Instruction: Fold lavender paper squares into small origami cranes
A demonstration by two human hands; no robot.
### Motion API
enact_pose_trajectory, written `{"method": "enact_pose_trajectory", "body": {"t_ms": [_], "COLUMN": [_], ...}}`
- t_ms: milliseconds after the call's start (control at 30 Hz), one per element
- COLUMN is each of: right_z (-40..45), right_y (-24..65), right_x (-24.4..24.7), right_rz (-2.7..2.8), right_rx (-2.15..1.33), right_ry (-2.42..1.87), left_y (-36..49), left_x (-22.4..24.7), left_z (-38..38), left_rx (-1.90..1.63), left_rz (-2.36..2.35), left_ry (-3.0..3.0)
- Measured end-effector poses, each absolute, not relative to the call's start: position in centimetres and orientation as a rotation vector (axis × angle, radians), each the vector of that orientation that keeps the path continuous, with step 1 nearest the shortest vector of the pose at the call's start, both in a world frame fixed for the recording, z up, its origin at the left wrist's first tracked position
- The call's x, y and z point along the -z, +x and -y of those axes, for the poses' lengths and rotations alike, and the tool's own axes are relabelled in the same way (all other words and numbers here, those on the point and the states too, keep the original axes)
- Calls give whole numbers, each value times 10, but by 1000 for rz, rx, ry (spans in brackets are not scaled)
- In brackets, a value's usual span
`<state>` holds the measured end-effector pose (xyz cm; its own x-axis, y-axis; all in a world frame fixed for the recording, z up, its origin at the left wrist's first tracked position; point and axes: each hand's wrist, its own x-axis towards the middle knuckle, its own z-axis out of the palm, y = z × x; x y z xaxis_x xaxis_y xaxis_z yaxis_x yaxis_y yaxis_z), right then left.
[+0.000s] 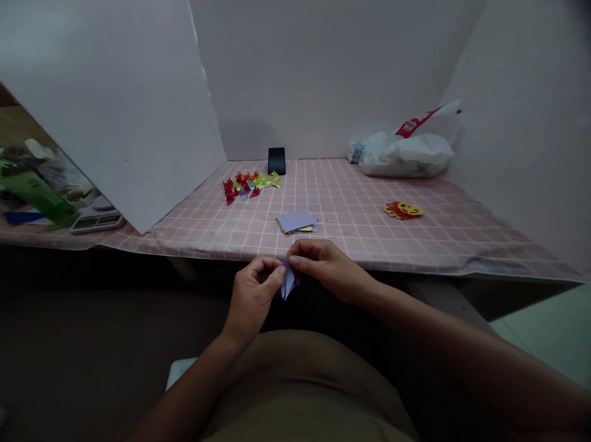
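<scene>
Pink checked table [344,195] with paper stack [295,221], folded papers [243,179], plastic bag [406,155].

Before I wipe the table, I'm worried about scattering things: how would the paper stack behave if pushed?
The paper stack would probably slide apart, since its lavender and yellow layers overlap unevenly. Lying flat and low on the checked tablecloth, it seems unlikely to tip or roll. Its layers look thin, so likely light and easily bent.

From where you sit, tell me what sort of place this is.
Likely a makeshift craft corner; I can't tell whether it's in a home or workshop. A folded lilac paper is held, and on the checked tablecloth lie a paper stack and colourful folded shapes.
</scene>
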<state>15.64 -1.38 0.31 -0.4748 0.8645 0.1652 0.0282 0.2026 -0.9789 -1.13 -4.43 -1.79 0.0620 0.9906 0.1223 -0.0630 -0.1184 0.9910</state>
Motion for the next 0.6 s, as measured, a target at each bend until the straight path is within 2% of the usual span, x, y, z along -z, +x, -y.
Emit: {"method": "enact_pose_trajectory", "body": {"t_ms": [233,600], "right_z": [11,14], "right_y": [156,155], "right_x": [1,-1], "right_rz": [1650,1862], "right_rx": [-1411,-1042], "right_ry": [-821,-880], "left_y": [-11,-14], "left_x": [22,26], "left_z": [44,42], "left_rx": [-1292,-1296], "left_rz": [-1024,-1009], "left_ry": [1210,1275]}}
